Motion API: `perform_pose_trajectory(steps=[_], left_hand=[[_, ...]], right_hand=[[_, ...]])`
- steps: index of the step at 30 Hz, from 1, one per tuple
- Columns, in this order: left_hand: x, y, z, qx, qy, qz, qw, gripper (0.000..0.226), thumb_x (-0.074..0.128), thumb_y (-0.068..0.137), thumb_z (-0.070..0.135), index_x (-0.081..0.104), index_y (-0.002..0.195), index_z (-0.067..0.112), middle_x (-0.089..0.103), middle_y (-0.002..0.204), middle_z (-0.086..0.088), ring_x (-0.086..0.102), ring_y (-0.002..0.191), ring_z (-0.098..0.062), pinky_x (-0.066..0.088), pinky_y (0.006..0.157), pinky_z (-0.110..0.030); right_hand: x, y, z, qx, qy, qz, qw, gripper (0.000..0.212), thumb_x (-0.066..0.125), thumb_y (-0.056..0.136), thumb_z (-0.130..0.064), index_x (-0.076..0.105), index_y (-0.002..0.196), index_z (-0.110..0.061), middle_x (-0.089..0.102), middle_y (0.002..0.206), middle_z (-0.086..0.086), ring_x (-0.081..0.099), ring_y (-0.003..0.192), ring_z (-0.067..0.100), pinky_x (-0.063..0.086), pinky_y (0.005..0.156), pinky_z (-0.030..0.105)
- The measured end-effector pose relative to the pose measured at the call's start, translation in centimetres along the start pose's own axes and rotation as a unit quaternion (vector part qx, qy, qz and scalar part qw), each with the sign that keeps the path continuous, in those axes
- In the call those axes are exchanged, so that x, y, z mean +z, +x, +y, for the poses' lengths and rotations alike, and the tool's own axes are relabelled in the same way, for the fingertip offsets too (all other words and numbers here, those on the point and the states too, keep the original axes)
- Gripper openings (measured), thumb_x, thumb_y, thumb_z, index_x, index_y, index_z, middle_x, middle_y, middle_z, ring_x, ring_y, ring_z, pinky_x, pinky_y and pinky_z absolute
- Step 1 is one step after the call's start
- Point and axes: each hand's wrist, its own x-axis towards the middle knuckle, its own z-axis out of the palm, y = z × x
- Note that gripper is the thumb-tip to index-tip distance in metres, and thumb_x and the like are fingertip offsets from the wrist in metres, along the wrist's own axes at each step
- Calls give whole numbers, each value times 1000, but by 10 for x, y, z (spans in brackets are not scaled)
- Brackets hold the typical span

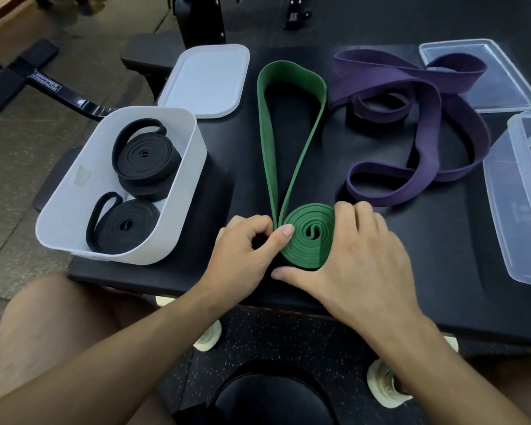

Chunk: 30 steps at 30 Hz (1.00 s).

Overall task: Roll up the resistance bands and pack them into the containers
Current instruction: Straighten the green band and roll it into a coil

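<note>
Lying along the black table (411, 240), the green band (302, 161) had its long axis running from the near edge straight away from the person. Its near end was wound into a flat coil (311, 250) with the spiral face up. From the coil's left side, 2 strands standing on edge ran away in a narrow V that widened to a rounded far end.

The left hand (246, 246) had its fingers curled, with the thumb pressed on the coil's left rim where the strands met it. The right hand (359, 256) was cupped round the coil's right side, fingers bent over the far rim and thumb laid along the near rim, so both hands had hold of the roll.

Left of the coil and near it stood the white container (74, 194), overhanging the table's left edge, with 2 rolled black bands (144, 154) inside, 1 behind the other, each with a loose loop at its outer end. Its white lid (206, 84) lay beyond it, just beside the green loop's far end.

On the right, the purple band (426, 139) lay unrolled in loose, crossing folds, close to the green strands but apart from them. 1 fold rested on the clear lid (503, 87) at the far right. The clear container (518, 204) stood at the right edge, touching the purple band's outer curve. A round black seat (267, 394) showed below, between the forearms.
</note>
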Motion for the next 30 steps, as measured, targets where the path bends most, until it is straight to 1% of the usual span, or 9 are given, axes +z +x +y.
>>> perform_pose_trajectory(steps=[5, 8, 10, 13, 16, 19, 24, 27, 30], left_hand=[[3, 1, -1, 23, 13, 7, 1000, 50, 47, 92, 69, 42, 64, 28, 48, 64, 16, 49, 86, -8, 45, 92, -45], [4, 1, -5, 42, 40, 8, 998, 52, 40, 96, 68, 43, 66, 27, 49, 67, 11, 49, 85, -9, 43, 91, -42], [4, 1, -6, 37, 52, 6, 998, 59, 34, 97, 70, 50, 70, 20, 55, 74, 4, 52, 91, -10, 39, 95, -38], [4, 0, -5, 33, 58, 9, 998, 60, 32, 96, 71, 51, 72, 19, 56, 77, 3, 52, 92, -10, 36, 93, -33], [6, 1, -5, 45, 73, 14, 996, 58, 32, 97, 70, 45, 68, 22, 53, 75, 5, 51, 88, -8, 35, 90, -34], [6, 1, -6, 49, 71, 13, 996, 58, 31, 98, 68, 47, 64, 24, 55, 76, 8, 52, 91, -7, 36, 93, -36], [4, 0, -5, 42, 50, 0, 998, 60, 36, 96, 69, 52, 56, 27, 55, 73, 11, 51, 97, -7, 37, 99, -40], [6, 1, -5, 37, 41, 4, 998, 61, 40, 94, 71, 54, 57, 25, 55, 72, 8, 51, 98, -8, 39, 98, -44], [6, 1, -4, 36, 35, 6, 999, 61, 42, 93, 71, 55, 56, 25, 55, 71, 8, 52, 97, -8, 41, 98, -46]], right_hand=[[9, 7, 5, -11, 59, 16, 998, 91, 62, 49, -94, 41, 100, -21, 42, 95, -7, 51, 89, 22, 48, 74, 40], [8, 9, 17, -33, 88, -4, 996, 93, 69, 50, -87, 50, 112, -20, 46, 102, -9, 51, 96, 18, 49, 80, 37], [3, 14, 25, -54, 88, -30, 994, 99, 72, 51, -86, 50, 123, -22, 47, 108, -12, 50, 102, 15, 46, 84, 32], [-4, 22, 38, -102, 104, -71, 987, 100, 70, 51, -87, 49, 129, -27, 45, 112, -17, 49, 107, 10, 47, 85, 33], [-6, 29, 49, -143, 143, -110, 973, 104, 76, 54, -80, 48, 141, -32, 44, 123, -22, 48, 115, 5, 48, 97, 32], [-7, 32, 55, -141, 206, -165, 954, 110, 85, 58, -68, 41, 154, -38, 39, 134, -32, 43, 129, -4, 40, 110, 25], [-12, 28, 56, -133, 238, -208, 939, 109, 89, 68, -52, 29, 159, -41, 30, 149, -40, 28, 143, -11, 27, 121, 22], [-20, 17, 45, -106, 137, -184, 967, 117, 80, 69, -68, 15, 162, -39, 26, 157, -32, 22, 146, -7, 20, 121, 22], [-25, 1, 26, -49, 46, -103, 992, 124, 62, 62, -90, 18, 161, -30, 37, 155, -16, 35, 142, 10, 33, 112, 32]])
